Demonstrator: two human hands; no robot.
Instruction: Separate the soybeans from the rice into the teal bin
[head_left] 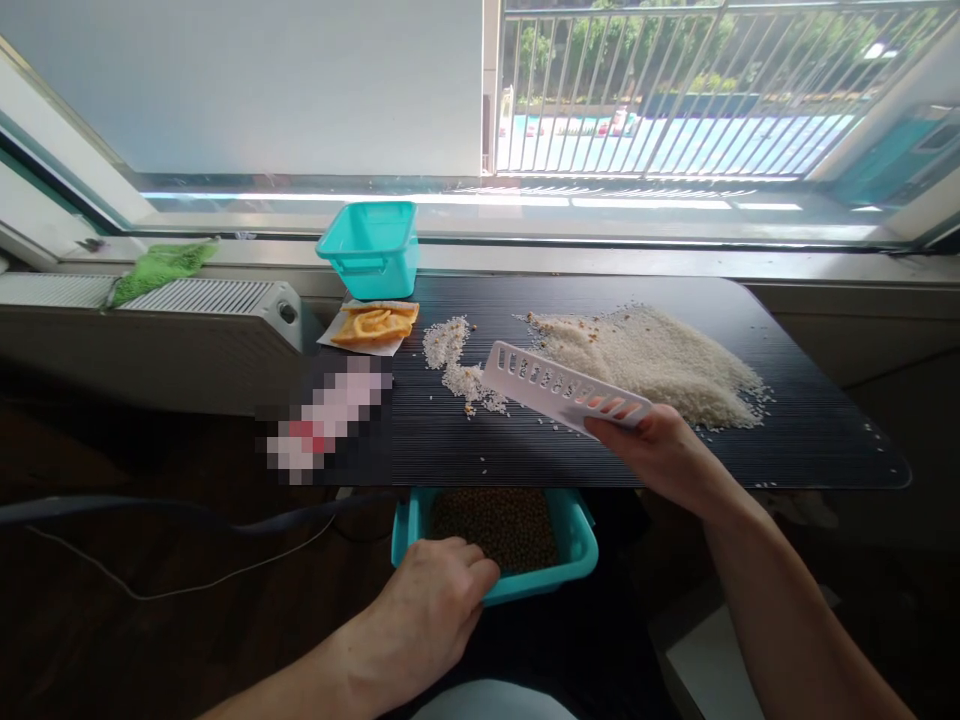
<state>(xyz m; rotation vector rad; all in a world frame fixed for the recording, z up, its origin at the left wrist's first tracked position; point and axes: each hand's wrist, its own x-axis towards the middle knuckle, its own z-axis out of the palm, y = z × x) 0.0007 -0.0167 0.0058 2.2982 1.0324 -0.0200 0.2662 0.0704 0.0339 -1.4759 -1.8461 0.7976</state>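
My right hand (656,440) is closed round the near end of a white slotted plastic piece (540,390), long and angled, its row of slots facing up. The far tip of the piece reaches a small patch of white rice-like grains (465,380) on the dark tabletop (450,455). A larger heap of these grains (660,360), with a few brown bits, lies behind and right of it. Below the table's front edge, my left hand (446,590) is curled over the near rim of a turquoise bin (540,580). Small round brown pieces (499,520) fill its bottom. My left fingertips are hidden.
A second turquoise bin (371,250) stands at the table's back left. In front of it is an orange-yellow packet (375,325) on white paper, then a blurred-out item (330,420). A radiator (187,310) with a green cloth (161,272) stands left, under the window.
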